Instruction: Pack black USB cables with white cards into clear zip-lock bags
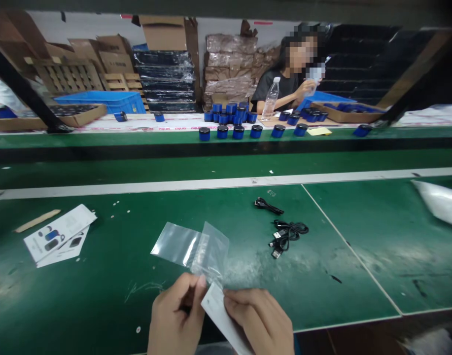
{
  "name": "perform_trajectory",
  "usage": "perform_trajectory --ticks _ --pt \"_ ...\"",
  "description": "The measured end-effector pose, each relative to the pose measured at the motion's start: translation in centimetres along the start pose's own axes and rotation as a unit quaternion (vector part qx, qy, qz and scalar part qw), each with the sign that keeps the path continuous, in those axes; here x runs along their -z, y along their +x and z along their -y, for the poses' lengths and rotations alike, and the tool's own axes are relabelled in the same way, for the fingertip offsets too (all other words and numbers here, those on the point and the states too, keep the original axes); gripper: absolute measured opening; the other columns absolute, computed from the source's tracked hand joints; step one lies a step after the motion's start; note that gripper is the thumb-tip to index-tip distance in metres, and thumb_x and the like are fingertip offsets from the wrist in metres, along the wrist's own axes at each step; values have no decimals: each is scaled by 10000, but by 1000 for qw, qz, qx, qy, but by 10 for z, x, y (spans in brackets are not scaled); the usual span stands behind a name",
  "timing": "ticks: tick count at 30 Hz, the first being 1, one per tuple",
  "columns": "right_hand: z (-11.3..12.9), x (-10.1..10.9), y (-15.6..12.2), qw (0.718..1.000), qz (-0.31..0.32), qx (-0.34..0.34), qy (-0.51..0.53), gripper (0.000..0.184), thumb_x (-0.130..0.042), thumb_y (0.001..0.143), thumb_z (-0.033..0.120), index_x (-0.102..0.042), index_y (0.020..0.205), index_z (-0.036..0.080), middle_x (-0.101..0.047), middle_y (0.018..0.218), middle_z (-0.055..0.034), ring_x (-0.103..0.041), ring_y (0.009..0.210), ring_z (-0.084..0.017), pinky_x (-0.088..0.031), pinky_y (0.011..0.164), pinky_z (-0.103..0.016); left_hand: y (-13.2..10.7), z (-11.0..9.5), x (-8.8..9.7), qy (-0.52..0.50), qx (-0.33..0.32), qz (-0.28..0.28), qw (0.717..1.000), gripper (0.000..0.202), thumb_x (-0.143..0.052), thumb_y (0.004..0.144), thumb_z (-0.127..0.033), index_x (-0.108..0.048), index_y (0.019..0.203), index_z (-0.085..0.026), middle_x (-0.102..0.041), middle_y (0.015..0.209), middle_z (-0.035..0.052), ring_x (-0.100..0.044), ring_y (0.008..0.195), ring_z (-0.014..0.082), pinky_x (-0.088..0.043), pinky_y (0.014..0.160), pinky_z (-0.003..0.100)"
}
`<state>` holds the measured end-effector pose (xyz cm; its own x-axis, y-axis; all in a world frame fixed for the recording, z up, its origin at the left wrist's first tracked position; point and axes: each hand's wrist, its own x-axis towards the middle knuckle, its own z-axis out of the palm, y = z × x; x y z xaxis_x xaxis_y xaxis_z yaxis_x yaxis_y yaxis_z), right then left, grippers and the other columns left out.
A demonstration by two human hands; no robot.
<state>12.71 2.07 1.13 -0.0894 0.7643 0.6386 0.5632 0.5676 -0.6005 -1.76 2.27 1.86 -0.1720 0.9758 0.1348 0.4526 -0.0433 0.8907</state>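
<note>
My left hand [177,318] and my right hand [260,320] are at the near edge of the green table [100,276], both closed on a small clear plastic bag [211,254] that stands up from my fingers. A white paper slip [222,315] sits between the two hands at the bag's lower end, pinched by my right hand. A second clear bag [172,244] lies or hangs just left of the first one; I cannot tell if it is separate.
Black cables [287,234] [268,205] lie right of centre. Printed leaflets [59,236] and a wooden stick [37,220] lie at the left. Blue jars [238,130] line the far belt, where a person [285,79] sits beside a water bottle [270,98]. A white bag [438,202] lies far right.
</note>
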Motion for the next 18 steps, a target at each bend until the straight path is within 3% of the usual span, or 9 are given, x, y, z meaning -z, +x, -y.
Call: perform_trajectory --ticks 4,7,10,12,14,18 --pt "-4 -1 -2 994 58 34 -89 151 -454 864 129 -587 838 194 -649 734 -15 -575 590 -148 -394 552 -251 -5 7 -4 139 -172 -24 975 158 -483 834 -176 -541 692 -210 -558 515 -56 -524 420 87 -404 446 156" --pt "-8 -3 -3 978 117 17 -170 147 -450 824 128 -555 756 205 -567 642 -17 -529 504 -165 -373 477 -262 -10 7 -12 216 -248 -45 943 200 -449 844 -130 -508 673 -216 -558 526 -34 -551 445 107 -415 470 184" --pt "-9 -1 -1 976 166 -24 -135 170 -452 737 65 -555 784 193 -561 688 -31 -560 525 -164 -430 464 -242 -12 8 -15 222 -266 -36 937 191 -436 844 -119 -529 714 -223 -620 577 -22 -603 493 120 -442 501 191" --pt "-8 6 1 978 200 -41 -42 339 -436 706 37 -568 994 158 -609 856 -71 -631 670 -168 -510 575 -229 -11 9 -12 226 -278 -28 933 169 -431 849 -125 -528 752 -224 -654 638 -10 -626 533 125 -460 517 191" --pt "-8 14 1 976 213 -29 20 438 -429 766 37 -523 1176 160 -621 1008 -98 -651 817 -177 -534 699 -240 -10 11 -10 237 -287 -14 928 148 -429 856 -132 -514 770 -218 -651 666 8 -629 564 139 -471 524 199" --pt "-9 24 0 978 207 -6 -10 296 -423 896 83 -609 1104 181 -644 847 -74 -629 655 -160 -515 565 -220 -11 12 -13 233 -272 1 934 157 -410 863 -115 -506 789 -215 -602 653 5 -591 576 150 -464 535 221"
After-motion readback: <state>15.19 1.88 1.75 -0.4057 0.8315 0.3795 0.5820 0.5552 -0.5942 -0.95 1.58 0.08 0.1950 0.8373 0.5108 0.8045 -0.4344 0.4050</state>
